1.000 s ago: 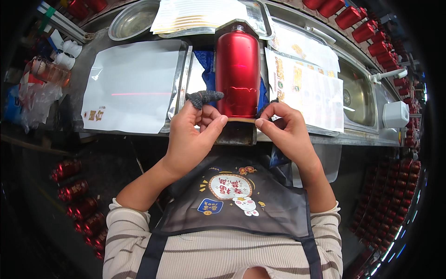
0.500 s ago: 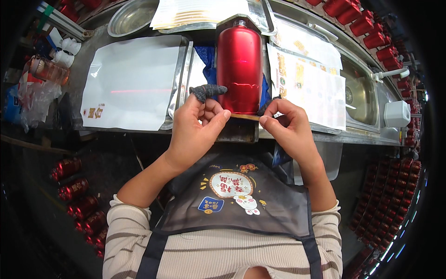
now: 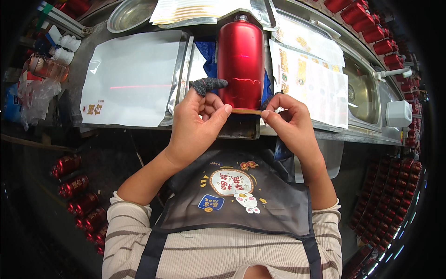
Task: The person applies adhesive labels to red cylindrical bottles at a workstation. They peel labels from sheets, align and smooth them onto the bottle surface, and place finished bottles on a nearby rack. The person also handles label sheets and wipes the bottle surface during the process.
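Note:
A glossy red bottle [image 3: 240,60] lies on its back with its neck pointing away from me and its base toward me. Along the edge of the base runs a narrow gold strip [image 3: 246,111]. My left hand [image 3: 195,128] pinches its left end between thumb and finger. At the strip's other end, my right hand [image 3: 291,122] is closed, thumb against forefinger. A dark grey finger cover [image 3: 207,86] sits on my left forefinger, which rests along the bottle's side. Dark fabric also shows by my right fingers, partly hidden. Blue cloth [image 3: 210,63] shows under the bottle.
White decal sheets [image 3: 132,79] lie to the left on a tray, with more printed sheets [image 3: 316,88] at right. Striped gold sheets [image 3: 195,11] and a metal bowl [image 3: 131,16] are at the back. A sink [image 3: 360,95] is at right. Red bottles [image 3: 81,204] stand below.
The strip lies more level along the base, where it sloped down to the right before. Both hands keep their places at its ends, and the view has shifted slightly.

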Action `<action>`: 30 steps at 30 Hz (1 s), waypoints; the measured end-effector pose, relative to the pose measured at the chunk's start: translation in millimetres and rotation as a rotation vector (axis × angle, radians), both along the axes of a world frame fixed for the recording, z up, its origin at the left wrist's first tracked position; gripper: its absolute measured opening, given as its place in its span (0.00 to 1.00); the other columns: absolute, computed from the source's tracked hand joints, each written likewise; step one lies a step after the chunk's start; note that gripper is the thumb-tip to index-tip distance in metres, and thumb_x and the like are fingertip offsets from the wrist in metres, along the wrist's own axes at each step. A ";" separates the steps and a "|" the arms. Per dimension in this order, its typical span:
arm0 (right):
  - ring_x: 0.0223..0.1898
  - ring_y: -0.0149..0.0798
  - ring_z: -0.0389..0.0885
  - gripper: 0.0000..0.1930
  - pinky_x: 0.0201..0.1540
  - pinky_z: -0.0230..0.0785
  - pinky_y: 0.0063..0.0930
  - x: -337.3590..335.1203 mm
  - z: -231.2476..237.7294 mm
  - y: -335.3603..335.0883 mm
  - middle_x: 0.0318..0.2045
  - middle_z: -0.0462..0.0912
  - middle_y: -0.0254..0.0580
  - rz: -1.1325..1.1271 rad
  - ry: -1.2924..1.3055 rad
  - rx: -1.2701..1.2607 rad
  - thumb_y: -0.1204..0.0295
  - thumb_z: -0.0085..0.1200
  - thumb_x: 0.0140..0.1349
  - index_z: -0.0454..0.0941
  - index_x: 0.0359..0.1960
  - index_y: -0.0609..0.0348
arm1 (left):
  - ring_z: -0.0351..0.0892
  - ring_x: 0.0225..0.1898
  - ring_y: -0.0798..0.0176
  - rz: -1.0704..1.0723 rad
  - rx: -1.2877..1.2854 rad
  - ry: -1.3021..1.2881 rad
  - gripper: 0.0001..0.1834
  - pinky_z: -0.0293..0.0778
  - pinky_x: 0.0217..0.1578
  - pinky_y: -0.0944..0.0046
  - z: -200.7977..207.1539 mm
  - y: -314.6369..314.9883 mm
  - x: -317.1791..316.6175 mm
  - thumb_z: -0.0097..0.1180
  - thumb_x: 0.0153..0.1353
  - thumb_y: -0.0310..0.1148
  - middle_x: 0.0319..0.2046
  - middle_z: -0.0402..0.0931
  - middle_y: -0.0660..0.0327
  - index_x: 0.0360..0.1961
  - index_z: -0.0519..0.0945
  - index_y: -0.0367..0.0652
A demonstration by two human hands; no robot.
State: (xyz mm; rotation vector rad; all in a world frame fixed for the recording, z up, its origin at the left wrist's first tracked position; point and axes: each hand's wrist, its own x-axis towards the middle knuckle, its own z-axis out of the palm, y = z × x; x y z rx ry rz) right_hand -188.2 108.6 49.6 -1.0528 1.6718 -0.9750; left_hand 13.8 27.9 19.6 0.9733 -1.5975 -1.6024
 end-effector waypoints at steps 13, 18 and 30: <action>0.22 0.13 0.61 0.12 0.22 0.50 0.13 6.1 -9.7 -1.6 0.22 0.71 0.21 -0.008 0.158 -0.025 0.70 0.65 0.60 0.73 0.25 0.59 | 0.70 0.58 0.54 0.062 -0.247 0.021 0.37 0.65 0.60 0.58 -19.9 8.4 -7.5 0.67 0.59 0.34 0.56 0.72 0.47 0.65 0.64 0.33; 0.21 0.13 0.61 0.15 0.22 0.49 0.13 9.4 -10.4 -3.2 0.20 0.69 0.21 -0.006 0.290 -0.055 0.68 0.67 0.59 0.72 0.23 0.58 | 0.67 0.61 0.51 0.114 -0.173 0.051 0.40 0.62 0.62 0.56 -36.6 14.9 -19.9 0.68 0.58 0.36 0.57 0.68 0.46 0.66 0.62 0.33; 0.20 0.13 0.61 0.14 0.21 0.50 0.12 8.3 -16.8 -3.0 0.21 0.71 0.21 -0.009 0.287 -0.059 0.69 0.67 0.59 0.73 0.24 0.58 | 0.68 0.63 0.60 0.048 0.038 0.263 0.27 0.62 0.63 0.63 -52.4 9.1 -7.6 0.51 0.72 0.32 0.61 0.67 0.51 0.68 0.62 0.34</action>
